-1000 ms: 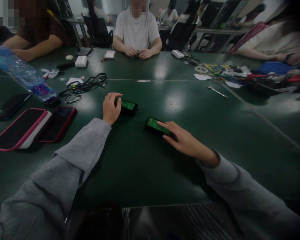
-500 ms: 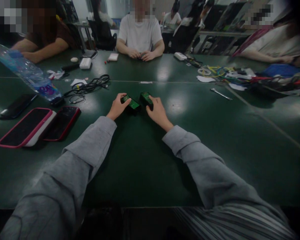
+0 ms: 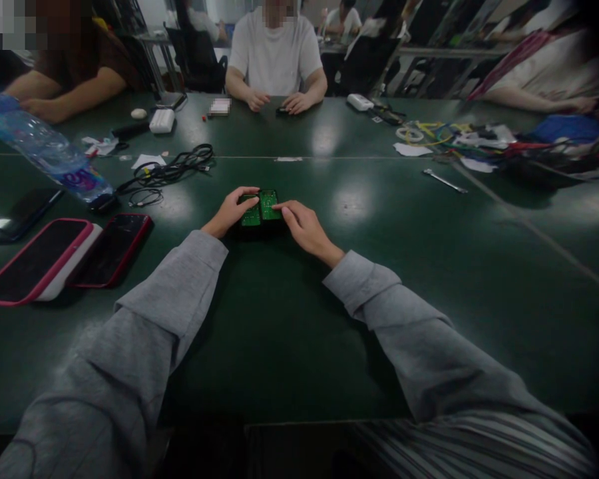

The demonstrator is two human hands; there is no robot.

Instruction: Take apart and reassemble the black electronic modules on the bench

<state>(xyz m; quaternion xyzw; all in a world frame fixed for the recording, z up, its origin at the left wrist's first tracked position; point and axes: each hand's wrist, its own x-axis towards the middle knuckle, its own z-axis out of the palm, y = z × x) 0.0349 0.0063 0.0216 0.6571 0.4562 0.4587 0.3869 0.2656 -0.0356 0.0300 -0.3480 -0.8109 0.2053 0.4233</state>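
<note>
Two dark blocks with green circuit-board faces rest side by side on the dark green table, near the middle. Around the left block point(image 3: 250, 216) are the fingers of my left hand point(image 3: 231, 211), its thumb on the green face. My right hand point(image 3: 307, 228) is at the right block point(image 3: 268, 204), with its index finger reaching onto the green face and the other fingers curled. The blocks appear to touch along their inner sides.
Phones point(image 3: 37, 259) and a tilted plastic bottle point(image 3: 54, 153) are at the left, near a black cable point(image 3: 180, 165). A wrench point(image 3: 444, 181) and tangled wires lie right. A person point(image 3: 274, 60) sits opposite.
The two blocks, angled and apart before, are now side by side. My right hand has loosened its grip around the right block and now points a finger onto it. The view has shifted slightly.
</note>
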